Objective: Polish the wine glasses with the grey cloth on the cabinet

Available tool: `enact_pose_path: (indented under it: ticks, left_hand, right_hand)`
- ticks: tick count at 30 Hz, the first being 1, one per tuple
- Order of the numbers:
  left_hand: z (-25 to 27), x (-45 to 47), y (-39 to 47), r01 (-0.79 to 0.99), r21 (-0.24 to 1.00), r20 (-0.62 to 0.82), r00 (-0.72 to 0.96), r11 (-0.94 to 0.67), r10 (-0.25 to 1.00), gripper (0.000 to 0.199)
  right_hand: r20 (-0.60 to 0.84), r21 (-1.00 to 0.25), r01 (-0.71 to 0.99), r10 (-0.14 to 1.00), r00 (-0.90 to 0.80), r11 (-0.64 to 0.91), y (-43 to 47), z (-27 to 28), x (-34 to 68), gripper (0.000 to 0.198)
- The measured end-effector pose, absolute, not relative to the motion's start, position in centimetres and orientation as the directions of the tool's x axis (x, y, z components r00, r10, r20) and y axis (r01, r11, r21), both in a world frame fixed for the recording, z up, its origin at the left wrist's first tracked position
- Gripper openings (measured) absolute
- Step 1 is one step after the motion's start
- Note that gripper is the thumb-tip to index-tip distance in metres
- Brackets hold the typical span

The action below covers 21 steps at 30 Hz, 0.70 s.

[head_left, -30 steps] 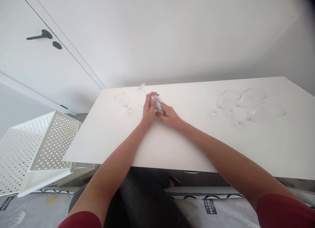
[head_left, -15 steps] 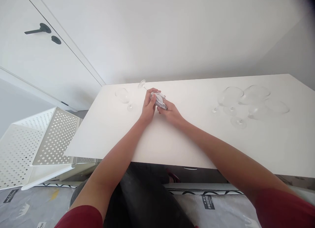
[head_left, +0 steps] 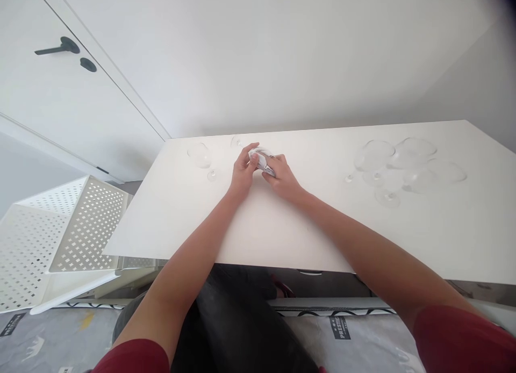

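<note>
clear stemmed glass (head_left: 237,142), held tilted, crumpled whitish cloth (head_left: 262,163) at its bowl

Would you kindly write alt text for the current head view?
A person's left hand and right hand together hold a stemmed glass and white cloth over a white table. One wine glass stands to the left, several clustered wine glasses to the right.

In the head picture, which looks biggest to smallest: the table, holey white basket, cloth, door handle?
1. White table
2. Holey white basket
3. Cloth and black door handle: too alike to rank; the cloth is partly hidden.
</note>
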<state>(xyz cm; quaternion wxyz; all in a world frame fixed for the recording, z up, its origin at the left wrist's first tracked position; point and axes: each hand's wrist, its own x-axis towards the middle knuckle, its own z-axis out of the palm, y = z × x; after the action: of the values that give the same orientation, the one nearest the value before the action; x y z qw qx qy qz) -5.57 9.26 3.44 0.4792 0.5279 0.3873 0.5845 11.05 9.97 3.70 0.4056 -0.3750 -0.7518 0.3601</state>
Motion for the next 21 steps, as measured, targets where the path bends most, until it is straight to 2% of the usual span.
enact_pose_path:
  ticks: [3, 6, 8, 10, 13, 15, 16, 18, 21]
  left_hand:
    - [3.4, -5.6, 9.3, -0.165, 0.930, 0.338, 0.038, -0.328, 0.940, 0.056]
    - [3.6, -5.6, 9.4, -0.187, 0.903, 0.407, 0.080, -0.387, 0.910, 0.050]
    - [3.7, -5.7, 9.4, -0.242, 0.907, 0.376, 0.101, -0.344, 0.921, 0.050]
    - [3.9, -5.8, 9.3, -0.317, 0.910, 0.308, 0.091, -0.265, 0.947, 0.052]
    - [4.0, -5.7, 8.9, -0.327, 0.921, 0.233, 0.033, -0.210, 0.972, 0.049]
    - [4.1, -5.6, 8.7, -0.274, 0.930, 0.255, -0.005, -0.247, 0.967, 0.044]
    - [4.2, -5.5, 8.7, -0.252, 0.927, 0.282, -0.021, -0.278, 0.959, 0.042]
    - [4.3, -5.4, 8.6, -0.227, 0.918, 0.325, -0.038, -0.325, 0.945, 0.040]
    - [4.5, -5.5, 8.8, -0.229, 0.920, 0.320, -0.033, -0.319, 0.947, 0.041]
  right_hand:
    - [0.180, -0.980, 0.026, 0.929, -0.322, 0.199, 10.2, 3.8, 11.5, 0.034]
    - [0.062, -0.977, -0.214, 0.939, -0.340, -0.013, 10.4, 3.6, 11.7, 0.033]
    - [0.102, -0.988, -0.143, 0.932, -0.347, 0.055, 10.4, 3.4, 11.5, 0.039]
    - [0.211, -0.970, 0.040, 0.916, -0.342, 0.238, 10.1, 3.3, 11.1, 0.044]
    - [0.382, -0.812, 0.276, 0.826, -0.415, 0.514, 9.5, 3.3, 10.4, 0.044]
    - [0.414, -0.725, 0.327, 0.763, -0.497, 0.606, 9.1, 3.4, 10.2, 0.044]
    - [0.409, -0.724, 0.313, 0.748, -0.522, 0.615, 8.9, 3.5, 10.2, 0.046]
    - [0.351, -0.828, 0.212, 0.774, -0.527, 0.520, 8.6, 3.8, 10.1, 0.050]
    - [0.160, -0.987, -0.084, 0.842, -0.515, 0.136, 8.3, 4.3, 10.1, 0.033]
